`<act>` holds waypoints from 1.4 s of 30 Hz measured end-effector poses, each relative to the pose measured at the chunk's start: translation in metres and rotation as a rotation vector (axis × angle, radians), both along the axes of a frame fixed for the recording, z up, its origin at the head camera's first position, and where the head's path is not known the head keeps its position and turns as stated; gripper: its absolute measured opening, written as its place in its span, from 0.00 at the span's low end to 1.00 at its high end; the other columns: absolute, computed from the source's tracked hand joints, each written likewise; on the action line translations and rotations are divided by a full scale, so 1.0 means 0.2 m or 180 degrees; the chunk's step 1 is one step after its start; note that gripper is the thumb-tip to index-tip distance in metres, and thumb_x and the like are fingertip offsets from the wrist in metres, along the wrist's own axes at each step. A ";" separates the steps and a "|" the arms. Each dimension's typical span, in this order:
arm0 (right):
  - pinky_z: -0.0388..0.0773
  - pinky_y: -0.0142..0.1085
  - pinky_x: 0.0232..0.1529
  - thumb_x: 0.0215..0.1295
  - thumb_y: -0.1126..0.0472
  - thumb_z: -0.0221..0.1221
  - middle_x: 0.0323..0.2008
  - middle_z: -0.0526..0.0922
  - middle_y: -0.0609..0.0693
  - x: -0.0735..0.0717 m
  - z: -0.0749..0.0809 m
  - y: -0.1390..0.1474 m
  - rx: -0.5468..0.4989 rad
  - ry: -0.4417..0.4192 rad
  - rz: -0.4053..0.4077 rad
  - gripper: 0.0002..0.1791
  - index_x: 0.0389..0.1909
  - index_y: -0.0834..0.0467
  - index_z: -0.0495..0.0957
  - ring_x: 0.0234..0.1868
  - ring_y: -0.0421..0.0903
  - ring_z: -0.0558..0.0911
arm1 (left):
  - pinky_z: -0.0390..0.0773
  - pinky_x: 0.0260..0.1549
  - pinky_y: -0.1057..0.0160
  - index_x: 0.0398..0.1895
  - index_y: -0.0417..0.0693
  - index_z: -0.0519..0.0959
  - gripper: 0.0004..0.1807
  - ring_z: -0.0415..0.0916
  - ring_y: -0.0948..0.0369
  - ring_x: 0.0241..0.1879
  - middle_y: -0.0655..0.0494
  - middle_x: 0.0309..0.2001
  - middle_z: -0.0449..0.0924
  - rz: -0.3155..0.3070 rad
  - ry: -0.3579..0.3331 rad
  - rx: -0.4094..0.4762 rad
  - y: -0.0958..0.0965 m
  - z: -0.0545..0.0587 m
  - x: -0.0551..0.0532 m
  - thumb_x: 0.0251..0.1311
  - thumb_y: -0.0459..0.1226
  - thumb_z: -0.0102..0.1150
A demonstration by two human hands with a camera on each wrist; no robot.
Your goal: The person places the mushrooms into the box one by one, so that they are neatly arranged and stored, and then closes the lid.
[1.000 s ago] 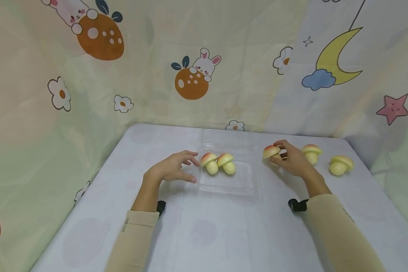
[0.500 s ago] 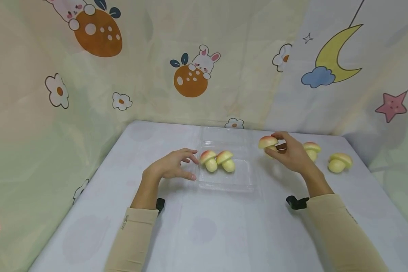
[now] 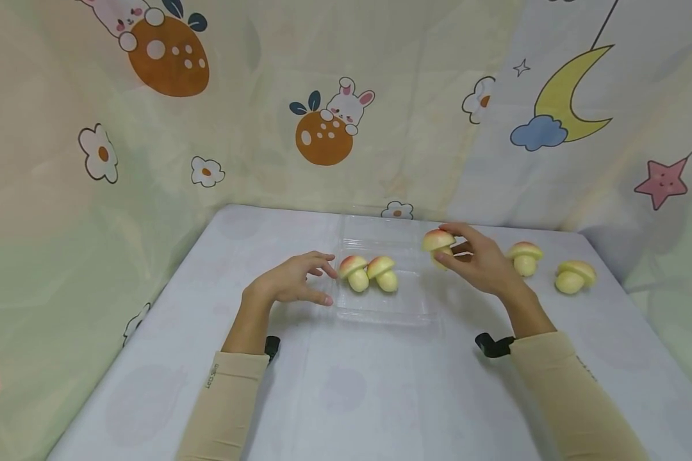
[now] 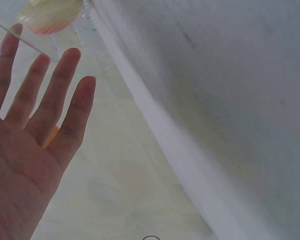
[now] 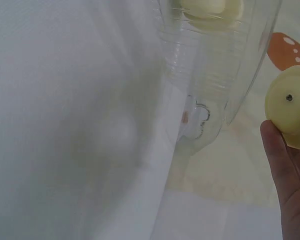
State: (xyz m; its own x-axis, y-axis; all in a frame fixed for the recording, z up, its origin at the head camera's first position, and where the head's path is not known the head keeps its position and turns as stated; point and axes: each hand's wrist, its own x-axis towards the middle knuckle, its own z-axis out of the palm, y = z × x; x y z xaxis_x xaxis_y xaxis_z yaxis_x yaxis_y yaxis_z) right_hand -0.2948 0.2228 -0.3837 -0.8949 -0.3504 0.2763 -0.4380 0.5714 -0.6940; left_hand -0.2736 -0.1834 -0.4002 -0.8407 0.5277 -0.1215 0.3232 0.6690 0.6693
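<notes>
A clear plastic clamshell box (image 3: 380, 315) lies on the table with its lid folded back. Two toy mushrooms lie side by side in its left half, a left one (image 3: 354, 274) and a right one (image 3: 384, 274), both pale yellow with reddish caps. My right hand (image 3: 484, 264) pinches a third toy mushroom (image 3: 438, 241) between thumb and fingers, raised beside the box's right edge. In the right wrist view the stem end of this mushroom (image 5: 290, 97) shows a small dark hole. My left hand (image 3: 293, 280) has its fingers spread, fingertips right at the box's left wall.
Further right on the white-covered table (image 3: 346, 397) stand two more toy mushrooms, a nearer-in one (image 3: 525, 258) and an outer one (image 3: 575, 276). A printed cloth backdrop (image 3: 254, 121) rises behind the table's far edge and along its sides.
My right hand has lifted its toy mushroom off the table and carried it left towards the box. My left hand stays at the box's left wall.
</notes>
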 end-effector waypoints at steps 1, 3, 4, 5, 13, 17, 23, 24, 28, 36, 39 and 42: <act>0.82 0.28 0.49 0.68 0.54 0.69 0.64 0.77 0.50 0.00 0.00 -0.01 0.0016 0.0011 0.0025 0.33 0.71 0.52 0.70 0.51 0.53 0.85 | 0.72 0.65 0.45 0.59 0.54 0.82 0.30 0.71 0.51 0.69 0.58 0.79 0.59 -0.0006 0.0000 0.0008 0.00 0.00 0.00 0.52 0.49 0.80; 0.84 0.33 0.51 0.68 0.54 0.69 0.63 0.78 0.50 0.01 -0.01 -0.02 0.0047 0.0043 0.0073 0.32 0.71 0.52 0.71 0.51 0.52 0.86 | 0.72 0.65 0.45 0.59 0.53 0.82 0.30 0.71 0.49 0.69 0.56 0.79 0.60 -0.0039 0.0030 0.0012 0.00 0.00 0.00 0.53 0.49 0.79; 0.84 0.36 0.51 0.68 0.55 0.69 0.62 0.79 0.50 0.01 -0.01 -0.03 0.0034 0.0055 0.0102 0.32 0.70 0.53 0.71 0.51 0.52 0.86 | 0.72 0.66 0.44 0.59 0.53 0.82 0.30 0.72 0.48 0.69 0.55 0.79 0.60 -0.0052 0.0042 0.0016 0.00 0.00 0.00 0.53 0.48 0.79; 0.84 0.39 0.51 0.67 0.55 0.69 0.61 0.79 0.50 0.01 -0.02 -0.04 0.0018 0.0063 0.0127 0.31 0.69 0.53 0.72 0.50 0.52 0.86 | 0.72 0.66 0.44 0.59 0.52 0.82 0.30 0.72 0.48 0.68 0.55 0.79 0.60 -0.0065 0.0048 0.0017 0.00 0.00 0.00 0.54 0.48 0.79; 0.85 0.44 0.49 0.66 0.55 0.70 0.58 0.81 0.51 0.02 -0.04 -0.09 0.0011 0.0141 0.0330 0.29 0.66 0.54 0.73 0.46 0.52 0.88 | 0.71 0.66 0.45 0.59 0.52 0.81 0.30 0.72 0.47 0.69 0.55 0.79 0.59 -0.0059 0.0026 0.0039 0.01 0.01 0.00 0.53 0.48 0.79; 0.86 0.44 0.47 0.65 0.58 0.71 0.56 0.82 0.52 0.01 -0.06 -0.11 -0.0024 0.0213 0.0392 0.27 0.63 0.54 0.75 0.43 0.49 0.88 | 0.72 0.66 0.45 0.59 0.52 0.81 0.30 0.72 0.47 0.68 0.55 0.79 0.60 -0.0056 0.0039 0.0060 0.00 0.00 0.00 0.53 0.48 0.79; 0.86 0.41 0.47 0.63 0.59 0.72 0.55 0.83 0.49 0.01 -0.08 -0.14 -0.0036 0.0170 0.0424 0.26 0.61 0.53 0.76 0.40 0.45 0.88 | 0.72 0.66 0.45 0.59 0.51 0.81 0.30 0.72 0.48 0.68 0.55 0.79 0.59 -0.0065 0.0021 0.0050 0.00 0.00 0.00 0.53 0.48 0.79; 0.86 0.42 0.47 0.63 0.59 0.72 0.55 0.83 0.49 0.00 -0.08 -0.14 -0.0026 0.0182 0.0425 0.26 0.61 0.53 0.77 0.40 0.45 0.88 | 0.72 0.65 0.45 0.59 0.51 0.81 0.30 0.72 0.48 0.68 0.55 0.79 0.59 -0.0066 0.0022 0.0048 0.00 0.00 0.00 0.53 0.48 0.79; 0.86 0.46 0.44 0.62 0.58 0.73 0.55 0.83 0.49 0.00 -0.09 -0.16 0.0100 0.0251 0.0405 0.26 0.60 0.53 0.78 0.39 0.46 0.87 | 0.72 0.65 0.46 0.59 0.51 0.81 0.30 0.72 0.48 0.68 0.54 0.79 0.59 -0.0075 0.0039 0.0040 0.00 0.00 0.00 0.53 0.48 0.79; 0.84 0.44 0.39 0.59 0.57 0.75 0.57 0.81 0.52 0.01 -0.10 -0.17 0.0372 0.0324 0.0374 0.27 0.58 0.54 0.78 0.42 0.51 0.85 | 0.72 0.66 0.44 0.59 0.50 0.81 0.30 0.72 0.46 0.69 0.53 0.79 0.59 -0.0084 0.0046 0.0049 0.00 0.00 0.00 0.53 0.48 0.79; 0.83 0.52 0.44 0.59 0.57 0.75 0.56 0.81 0.52 0.00 -0.11 -0.18 0.0423 0.0340 0.0384 0.26 0.57 0.55 0.78 0.44 0.52 0.84 | 0.72 0.66 0.44 0.59 0.50 0.81 0.30 0.71 0.46 0.69 0.53 0.79 0.59 -0.0067 0.0024 0.0070 0.00 0.00 0.00 0.53 0.47 0.79; 0.82 0.55 0.46 0.59 0.58 0.75 0.56 0.81 0.53 0.00 -0.12 -0.18 0.0475 0.0362 0.0392 0.26 0.57 0.56 0.78 0.45 0.53 0.83 | 0.71 0.66 0.43 0.59 0.49 0.81 0.30 0.71 0.45 0.69 0.53 0.79 0.59 -0.0067 0.0011 0.0096 0.00 0.00 0.00 0.53 0.47 0.80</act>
